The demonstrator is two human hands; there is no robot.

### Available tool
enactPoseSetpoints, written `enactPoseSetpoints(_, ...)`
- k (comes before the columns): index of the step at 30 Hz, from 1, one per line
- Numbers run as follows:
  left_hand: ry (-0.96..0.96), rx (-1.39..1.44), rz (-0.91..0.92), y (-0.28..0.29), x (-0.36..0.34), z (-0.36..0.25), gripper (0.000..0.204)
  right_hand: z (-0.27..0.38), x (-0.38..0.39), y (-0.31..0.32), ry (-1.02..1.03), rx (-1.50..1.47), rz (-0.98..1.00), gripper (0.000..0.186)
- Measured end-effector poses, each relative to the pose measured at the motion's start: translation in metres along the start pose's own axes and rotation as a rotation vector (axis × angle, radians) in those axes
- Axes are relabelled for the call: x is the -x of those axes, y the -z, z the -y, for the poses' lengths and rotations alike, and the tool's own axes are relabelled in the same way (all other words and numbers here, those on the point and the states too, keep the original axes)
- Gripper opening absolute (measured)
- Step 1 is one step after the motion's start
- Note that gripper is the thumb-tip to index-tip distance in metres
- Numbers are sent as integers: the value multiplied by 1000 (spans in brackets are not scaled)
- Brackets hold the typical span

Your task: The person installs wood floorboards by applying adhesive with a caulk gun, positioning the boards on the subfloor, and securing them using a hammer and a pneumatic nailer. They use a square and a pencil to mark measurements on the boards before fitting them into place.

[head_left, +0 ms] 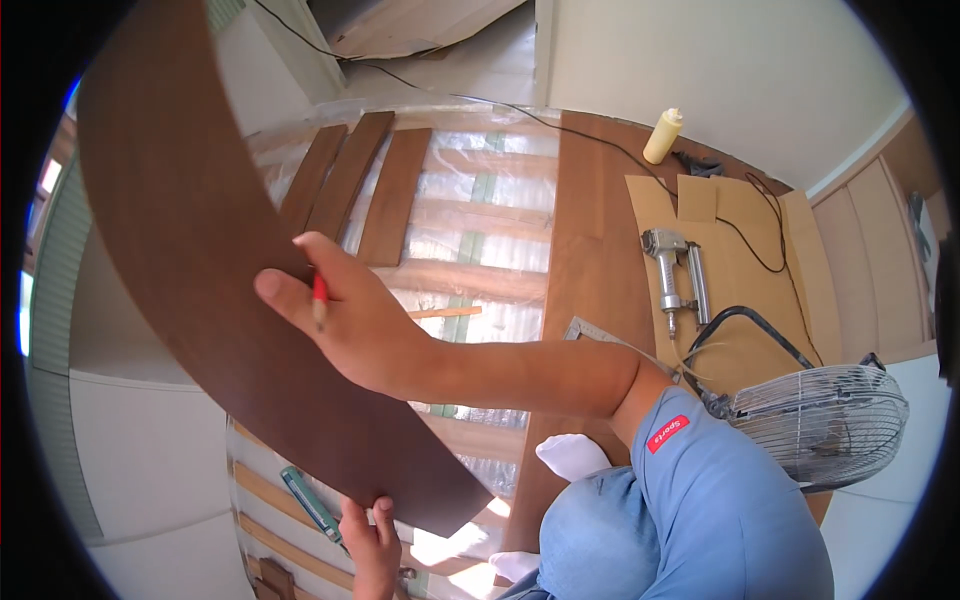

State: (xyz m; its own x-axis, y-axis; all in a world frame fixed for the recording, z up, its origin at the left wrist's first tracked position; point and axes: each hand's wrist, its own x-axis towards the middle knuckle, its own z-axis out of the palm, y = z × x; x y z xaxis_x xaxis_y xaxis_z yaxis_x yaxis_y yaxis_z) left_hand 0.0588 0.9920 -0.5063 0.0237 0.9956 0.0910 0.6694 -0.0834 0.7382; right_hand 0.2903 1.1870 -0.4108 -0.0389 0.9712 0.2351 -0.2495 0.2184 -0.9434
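Note:
A long dark brown board (pixel 180 220) slants from the top left down to the lower middle. My right hand (pixel 355 320) reaches across it, thumb and fingers closed on the board, with a red pencil (pixel 319 295) held between the fingers. My left hand (pixel 372 540) grips the board's lower edge, fingers curled round it. Beside that hand lies a green tube-like tool (pixel 310 505). A metal square (pixel 582 330) shows behind my right forearm, partly hidden. A thin light wood strip (pixel 450 312) lies on the plastic-covered floor joists.
Three short planks (pixel 395 195) lie on the joists (pixel 480 215). At right are laid boards (pixel 590 260), cardboard (pixel 800 290), a nail gun (pixel 668 265), a yellow bottle (pixel 663 135), cords and a wire fan (pixel 815 420). Cabinets (pixel 140 450) line the left; a wall (pixel 720 70) stands behind.

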Motion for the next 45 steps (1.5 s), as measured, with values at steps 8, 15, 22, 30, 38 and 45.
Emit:
enactPoseSetpoints(8,-558,-803,-215,123,-70,-137,44,5,-45,-16,179,380,412,67)
enactPoseSetpoints(15,-226,-825,209,98,-95,-39,59,-83,-11,27,126,824,869,73)
enactPoseSetpoints(22,370,-84,314,-116,-49,68,45,-187,-10,122,64,1138,1276,79)
enactPoseSetpoints(30,421,101,288,-271,-101,67,54,-267,15,277,334,1081,296,23)
enactPoseSetpoints(38,363,73,300,-334,-152,70,58,-294,31,413,218,1129,-271,18)
enactPoseSetpoints(45,429,-1,330,-349,-171,68,60,-296,-45,555,-70,1773,-489,31)
